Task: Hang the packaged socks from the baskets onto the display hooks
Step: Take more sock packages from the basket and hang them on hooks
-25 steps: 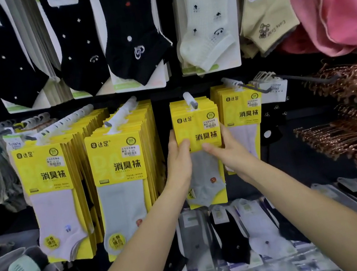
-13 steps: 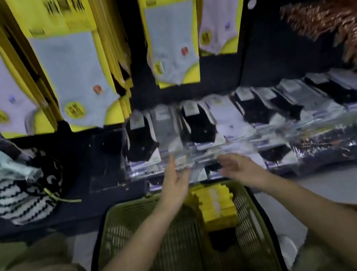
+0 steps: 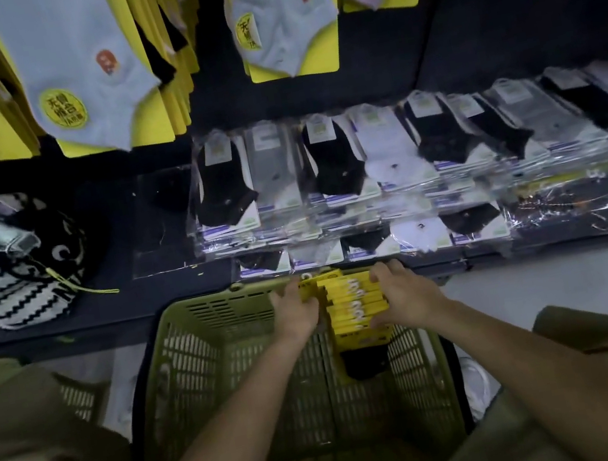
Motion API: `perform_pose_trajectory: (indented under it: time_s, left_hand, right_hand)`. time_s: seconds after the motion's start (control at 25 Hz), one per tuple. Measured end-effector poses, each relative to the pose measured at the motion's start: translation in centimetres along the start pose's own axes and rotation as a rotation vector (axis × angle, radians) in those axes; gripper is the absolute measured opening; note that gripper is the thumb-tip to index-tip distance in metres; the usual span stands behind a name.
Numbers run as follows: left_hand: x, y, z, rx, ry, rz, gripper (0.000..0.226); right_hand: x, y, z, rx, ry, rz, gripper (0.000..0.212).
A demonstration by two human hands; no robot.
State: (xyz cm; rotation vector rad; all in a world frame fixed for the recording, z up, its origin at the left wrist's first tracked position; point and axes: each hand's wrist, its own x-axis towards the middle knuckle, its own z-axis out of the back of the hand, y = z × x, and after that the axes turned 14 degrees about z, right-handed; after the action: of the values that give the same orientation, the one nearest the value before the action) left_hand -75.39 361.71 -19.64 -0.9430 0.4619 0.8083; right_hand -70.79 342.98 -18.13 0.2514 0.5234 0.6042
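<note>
A stack of yellow-carded sock packs (image 3: 354, 304) stands on edge at the far end of an olive-green slatted plastic basket (image 3: 197, 371). The left hand (image 3: 295, 309) and right hand (image 3: 403, 296) press its two sides, fingers curled around the packs. More yellow-carded socks (image 3: 280, 15) hang above.

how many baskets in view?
1: green basket on the floor below the shelf, both hands in it. A mesh edge at left may be a second.
</note>
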Motion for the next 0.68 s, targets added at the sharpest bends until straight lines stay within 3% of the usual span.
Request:
perform_pose_trajectory:
  time_s: [0.12, 0.36, 0.52, 0.68]
  left_hand:
    - [-0.4, 0.4, -0.5, 0.030, 0.055, -0.116, 0.055]
    - [-0.5, 0.2, -0.9, -0.002, 0.167, -0.212, 0.050]
    - [-1.6, 0.4, -0.9, -0.122, 0.157, -0.139, 0.053]
    - [-3.0, 0.9, -2.2, -0.060, 0.159, 0.032, 0.045]
  right_hand:
    - [-0.5, -0.4, 0.2, -0.035, 0.027, 0.033, 0.069]
    - [-1.0, 0.3, -0.3, -0.159, 0.068, 0.080, 0.092]
    - [-1.4, 0.3, -0.6, -0.298, -0.023, 0.116, 0.075]
    - [-1.8, 0.5, -0.9, -0.328, -0.036, 0.131, 0.071]
